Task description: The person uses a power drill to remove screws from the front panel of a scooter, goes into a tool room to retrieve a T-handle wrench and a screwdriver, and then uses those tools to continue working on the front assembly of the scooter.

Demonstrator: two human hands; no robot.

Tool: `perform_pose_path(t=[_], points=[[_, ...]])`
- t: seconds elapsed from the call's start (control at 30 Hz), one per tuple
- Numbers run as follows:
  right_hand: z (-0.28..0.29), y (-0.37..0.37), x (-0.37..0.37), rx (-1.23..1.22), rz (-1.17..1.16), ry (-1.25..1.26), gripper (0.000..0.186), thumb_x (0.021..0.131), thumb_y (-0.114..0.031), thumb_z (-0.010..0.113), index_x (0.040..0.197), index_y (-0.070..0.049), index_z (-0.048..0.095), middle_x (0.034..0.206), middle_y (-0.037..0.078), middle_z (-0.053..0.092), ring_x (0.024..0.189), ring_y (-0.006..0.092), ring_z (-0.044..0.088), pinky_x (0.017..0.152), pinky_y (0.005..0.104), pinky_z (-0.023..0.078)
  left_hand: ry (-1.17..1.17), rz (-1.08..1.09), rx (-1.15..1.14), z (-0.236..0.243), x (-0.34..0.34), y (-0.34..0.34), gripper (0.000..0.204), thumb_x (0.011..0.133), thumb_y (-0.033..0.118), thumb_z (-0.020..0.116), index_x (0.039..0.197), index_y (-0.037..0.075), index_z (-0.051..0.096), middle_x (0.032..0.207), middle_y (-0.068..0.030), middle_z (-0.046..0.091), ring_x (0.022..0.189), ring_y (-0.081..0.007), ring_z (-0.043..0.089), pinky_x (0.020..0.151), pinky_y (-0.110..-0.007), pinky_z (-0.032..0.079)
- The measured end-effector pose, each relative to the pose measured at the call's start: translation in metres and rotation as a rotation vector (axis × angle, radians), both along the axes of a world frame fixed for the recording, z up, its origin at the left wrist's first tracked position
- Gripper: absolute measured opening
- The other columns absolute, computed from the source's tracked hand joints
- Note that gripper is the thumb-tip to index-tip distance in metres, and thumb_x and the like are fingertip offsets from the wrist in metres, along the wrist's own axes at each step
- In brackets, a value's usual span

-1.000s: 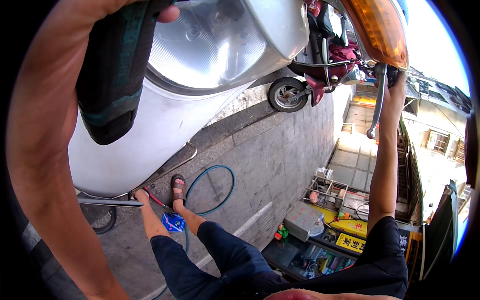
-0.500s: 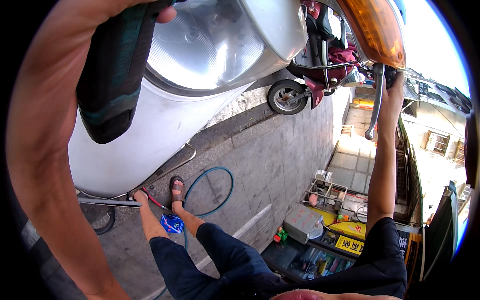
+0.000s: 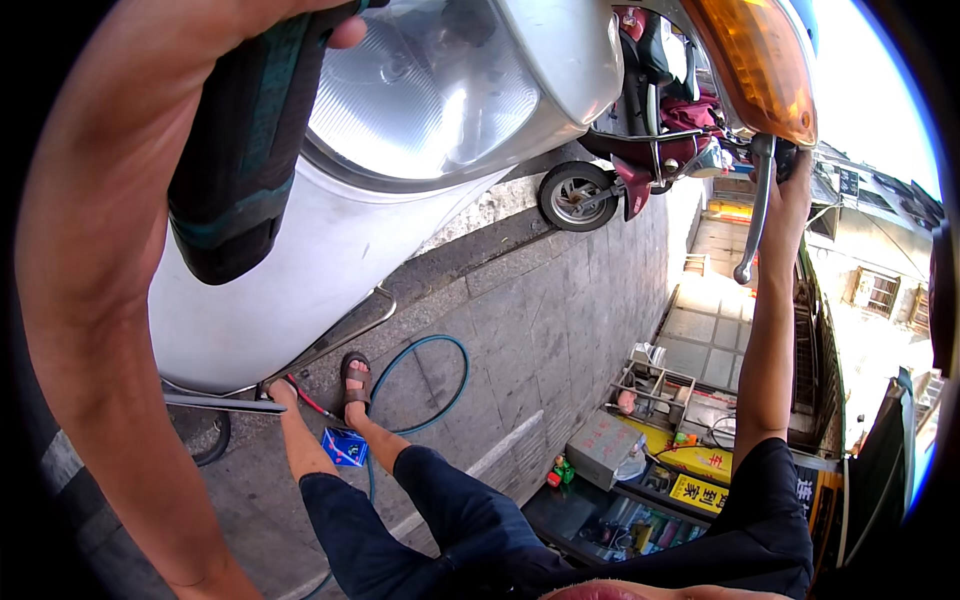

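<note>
At the upper left, my left hand (image 3: 255, 18) is closed round the grip of a black and teal cordless power tool (image 3: 240, 160). Its working end lies beyond the picture's top edge. Beside the tool is the headlight (image 3: 425, 95) of a silver-white scooter (image 3: 270, 280). My right arm reaches up to the handlebar, where my right hand (image 3: 791, 190) is wrapped round the grip, partly hidden behind the metal brake lever (image 3: 762, 215). An orange turn signal (image 3: 765, 65) sits just above that lever.
A dark red scooter (image 3: 625, 180) is parked farther off. By my sandalled feet lie a looped blue-green hose (image 3: 465, 370) and a blue box (image 3: 344, 447). A dark cabinet (image 3: 570, 515) bearing a grey box (image 3: 604, 447) and a yellow sign stands to the right.
The power tool and my left hand have shifted slightly right, along with the scooter's front. My right hand keeps its hold on the handlebar.
</note>
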State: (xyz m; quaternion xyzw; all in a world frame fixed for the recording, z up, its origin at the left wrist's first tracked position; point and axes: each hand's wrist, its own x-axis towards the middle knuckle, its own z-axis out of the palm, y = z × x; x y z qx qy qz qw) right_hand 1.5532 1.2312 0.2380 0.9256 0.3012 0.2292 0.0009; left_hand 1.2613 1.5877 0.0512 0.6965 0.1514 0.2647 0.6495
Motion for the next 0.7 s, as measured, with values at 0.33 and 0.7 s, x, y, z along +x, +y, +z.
perform_pose_path(t=[0.33, 0.7], points=[[-0.0004, 0.0022, -0.0024, -0.05, -0.039, -0.044, 0.049, 0.101, -0.028, 0.065, 0.142, -0.007, 0.048, 0.108, 0.016, 0.073, 0.092, 0.0218, 0.074, 0.079, 0.0354, 0.057, -0.006, -0.012, 0.012, -0.0006, 0.0023, -0.006, 0.053, 0.092, 0.044, 0.072, 0.126, 0.004, 0.069, 0.118, -0.0127, 0.074, 0.107, -0.018, 0.071, 0.098, -0.031, 0.053], [-0.0012, 0.0088, -0.0087, -0.048, -0.069, -0.039, 0.043, 0.101, -0.027, 0.065, 0.137, -0.005, 0.051, 0.106, 0.016, 0.071, 0.092, 0.0233, 0.072, 0.081, 0.0372, 0.055, -0.004, 0.0, 0.027, -0.0056, -0.0014, -0.0027, 0.054, 0.092, 0.045, 0.072, 0.127, 0.004, 0.069, 0.118, -0.0126, 0.074, 0.106, -0.0177, 0.071, 0.098, -0.031, 0.053]])
